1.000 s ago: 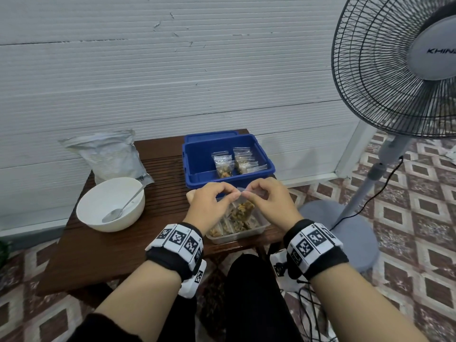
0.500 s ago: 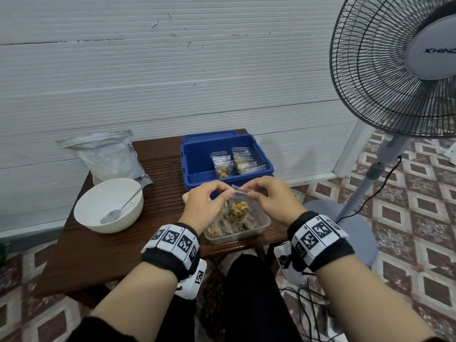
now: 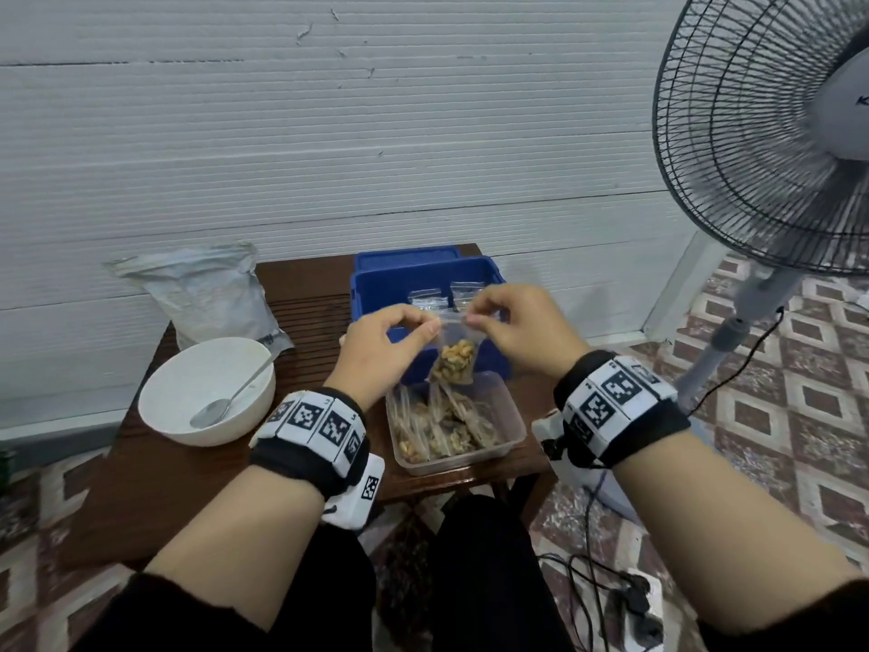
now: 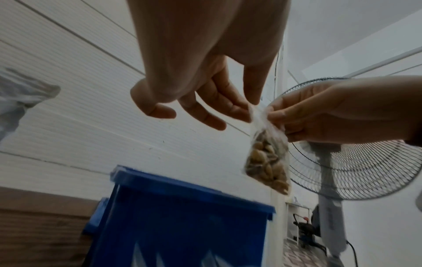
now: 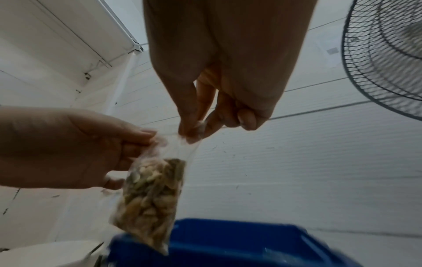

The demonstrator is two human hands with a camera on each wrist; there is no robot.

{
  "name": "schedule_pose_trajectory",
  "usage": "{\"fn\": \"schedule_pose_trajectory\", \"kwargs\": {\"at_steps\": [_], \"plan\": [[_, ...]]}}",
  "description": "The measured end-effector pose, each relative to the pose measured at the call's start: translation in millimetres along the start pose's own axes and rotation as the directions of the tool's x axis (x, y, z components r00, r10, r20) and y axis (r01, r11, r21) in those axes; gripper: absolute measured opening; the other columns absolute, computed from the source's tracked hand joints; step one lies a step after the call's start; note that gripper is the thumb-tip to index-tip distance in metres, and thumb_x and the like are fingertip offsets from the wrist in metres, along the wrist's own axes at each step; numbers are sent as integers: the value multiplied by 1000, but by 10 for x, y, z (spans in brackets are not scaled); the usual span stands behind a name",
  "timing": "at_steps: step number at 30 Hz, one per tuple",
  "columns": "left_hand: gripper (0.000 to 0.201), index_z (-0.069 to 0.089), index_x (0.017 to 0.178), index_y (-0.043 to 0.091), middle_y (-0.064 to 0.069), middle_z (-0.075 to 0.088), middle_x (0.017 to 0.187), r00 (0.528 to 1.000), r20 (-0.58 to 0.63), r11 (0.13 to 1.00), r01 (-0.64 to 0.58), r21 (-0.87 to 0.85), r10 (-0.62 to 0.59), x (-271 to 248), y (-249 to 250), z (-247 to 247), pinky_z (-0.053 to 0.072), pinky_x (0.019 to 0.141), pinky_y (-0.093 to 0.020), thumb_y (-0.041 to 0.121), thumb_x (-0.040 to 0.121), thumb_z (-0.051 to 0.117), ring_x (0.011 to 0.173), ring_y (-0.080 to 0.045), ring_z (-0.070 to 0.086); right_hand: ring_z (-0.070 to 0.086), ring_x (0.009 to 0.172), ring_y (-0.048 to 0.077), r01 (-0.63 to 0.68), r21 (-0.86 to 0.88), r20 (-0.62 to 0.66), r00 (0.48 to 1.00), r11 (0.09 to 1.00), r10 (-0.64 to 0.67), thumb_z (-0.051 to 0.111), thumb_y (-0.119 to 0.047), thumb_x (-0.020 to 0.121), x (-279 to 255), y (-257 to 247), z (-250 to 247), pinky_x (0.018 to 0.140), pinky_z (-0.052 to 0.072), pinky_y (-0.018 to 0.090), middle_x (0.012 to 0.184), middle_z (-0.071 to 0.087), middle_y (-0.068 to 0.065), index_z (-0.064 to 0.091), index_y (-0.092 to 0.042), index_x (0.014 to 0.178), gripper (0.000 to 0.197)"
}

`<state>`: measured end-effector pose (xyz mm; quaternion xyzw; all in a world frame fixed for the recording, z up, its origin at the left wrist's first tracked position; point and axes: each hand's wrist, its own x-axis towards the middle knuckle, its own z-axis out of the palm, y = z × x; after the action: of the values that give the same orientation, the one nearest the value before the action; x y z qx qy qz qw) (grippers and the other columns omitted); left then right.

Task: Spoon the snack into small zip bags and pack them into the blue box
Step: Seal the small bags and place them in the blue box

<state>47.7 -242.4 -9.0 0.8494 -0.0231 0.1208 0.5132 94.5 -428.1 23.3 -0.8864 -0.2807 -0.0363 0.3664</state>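
Both hands, left hand (image 3: pixel 383 343) and right hand (image 3: pixel 519 329), raised, pinch the zip bag (image 3: pixel 454 355) top corners.

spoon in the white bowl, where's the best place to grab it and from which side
Take the spoon by its handle end, which leans on the white bowl's far right rim and pokes just past it, free to pinch. The scoop end lies low in the bowl. Both hands are pinching the top of a filled zip bag, so one must let go first; the left hand is nearer.
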Motion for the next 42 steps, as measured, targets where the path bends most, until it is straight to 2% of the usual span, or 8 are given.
{"fn": "schedule_pose_trajectory", "kwargs": {"at_steps": [5, 8, 14, 24, 30, 36, 39, 42], "plan": [[24, 67, 90, 43, 25, 68, 93, 986, -116, 988, 129, 87, -119, 360, -235, -300, 42, 100, -41, 57, 89, 48, 106, -3, 59, 49, 66, 0, 9, -148, 97, 995, 989, 6, 66, -17, 88, 651, -132, -243, 59, 34, 4, 73, 59, -8, 70, -12, 87, 6], [20, 64, 102, 37, 24, 63, 99, 965, -177, 963, 223, 149, -195, 467, -449, -395, 39, 89, -29, 45, 98, 46, 102, -6, 56, 53, 70, 8, 38, -318, 281, 958, 947, 56, 67, -19, 87, 1027, -118, -232, 64, 38, 16, 73, 59, -7, 72, -13, 90, 9], [28, 61, 121, 22, 2, 62, 110, 944, -205, 931, 300, 207, -259, 652, -923, -376, 45, 94, -36, 34, 96, 54, 96, -12, 55, 58, 84, 15, 112, -553, 549, 794, 826, 260, 69, -15, 85, 1588, 70, 209, 75, 47, 27, 88, 66, 1, 73, -13, 93, 9], [37, 52, 128, 28, 10, 55, 122, 928, -143, 922, 362, 134, -344, 859, -1169, -316, 43, 102, -46, 39, 93, 58, 110, -11, 52, 67, 77, 20, 336, -649, 731, 525, 682, 436, 79, -25, 64, 2103, 539, 832, 73, 57, 38, 80, 71, -6, 74, -28, 79, 16], [39, 51, 129, 26, 9, 57, 119, 920, -160, 924, 374, 82, -358, 866, -1184, -267, 41, 104, -46, 35, 92, 61, 113, -11, 54, 58, 41, 17, 421, -725, 683, 541, 545, 490, 81, -42, 27, 2691, 2243, 1613, 49, 55, 42, 54, 56, -13, 53, -44, 65, 48], [41, 50, 129, 24, 7, 57, 119, 912, -162, 919, 390, 63, -376, 822, -1142, -258, 41, 105, -45, 37, 92, 61, 113, -11, 54, 59, 48, 20, 356, -784, 606, 621, 509, 498, 87, -30, 43, 2193, 939, 1097, 58, 57, 39, 54, 59, -5, 54, -18, 54, 37], [44, 49, 130, 24, 9, 56, 117, 912, -166, 917, 391, 82, -374, 770, -1087, -258, 41, 105, -46, 39, 91, 62, 115, -12, 53, 57, 70, 22, 289, -711, 637, 652, 641, 412, 75, -23, 78, 1892, 253, 731, 58, 50, 29, 68, 59, 3, 58, -11, 64, 26], [47, 47, 132, 24, 7, 56, 124, 908, -155, 906, 407, 116, -388, 707, -1025, -257, 40, 105, -47, 41, 90, 62, 118, -15, 53, 61, 78, 16, 195, -610, 638, 696, 768, 329, 69, -26, 86, 1700, -10, 495, 64, 45, 24, 89, 71, 6, 71, -3, 90, 23]]}}
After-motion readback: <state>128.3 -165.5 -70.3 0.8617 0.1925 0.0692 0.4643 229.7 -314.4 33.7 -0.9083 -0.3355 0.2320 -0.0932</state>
